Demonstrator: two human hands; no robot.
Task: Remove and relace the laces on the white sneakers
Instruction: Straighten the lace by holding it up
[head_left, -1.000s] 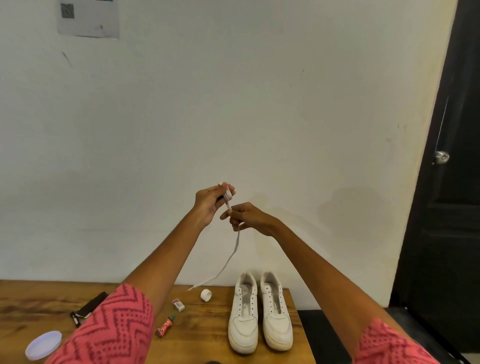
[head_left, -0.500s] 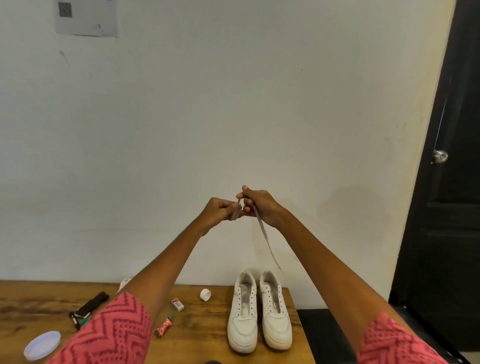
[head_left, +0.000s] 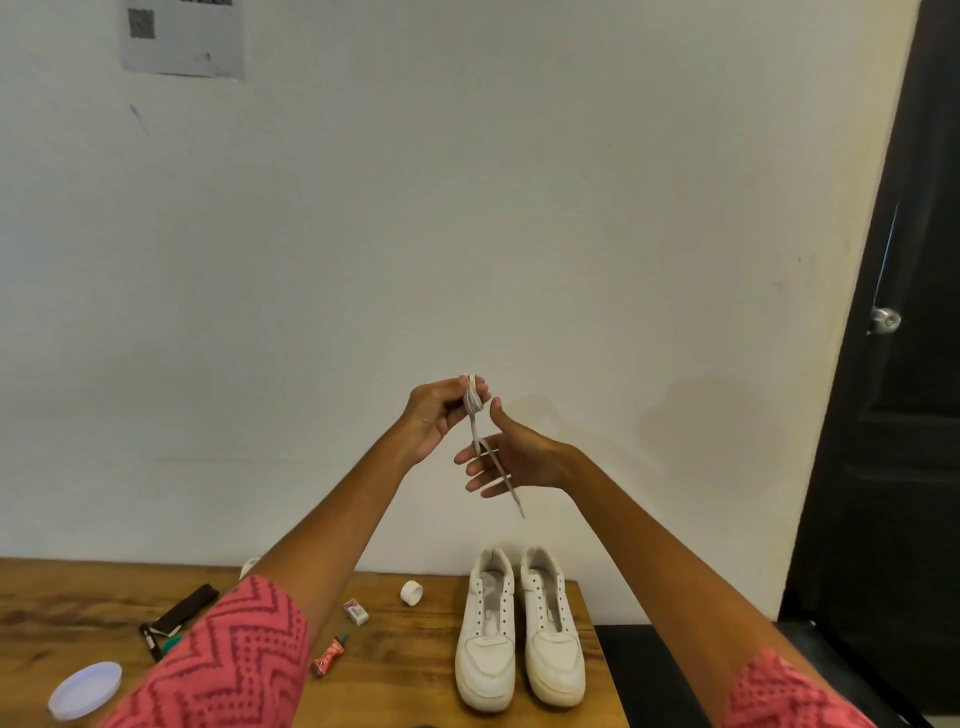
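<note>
Two white sneakers (head_left: 519, 631) stand side by side on the wooden table (head_left: 415, 665), toes toward me, with bare eyelets. Raised in front of the wall, my left hand (head_left: 441, 415) pinches a white lace (head_left: 474, 402) wound into a small bundle at its fingertips. The lace's loose tail hangs down across my right hand (head_left: 511, 452), which is open with its fingers spread and its palm behind the tail. The tail's tip ends in the air above the sneakers.
A small white cap (head_left: 412, 592), a little box (head_left: 356, 611), a red tube (head_left: 328, 656), a black tool (head_left: 179, 616) and a round white lid (head_left: 85, 688) lie on the table left of the sneakers. A dark door (head_left: 904, 364) stands at the right.
More lace is wound into the bundle in my left hand, and the hanging tail is shorter. My right hand has let go of the lace, dropped and opened its fingers.
</note>
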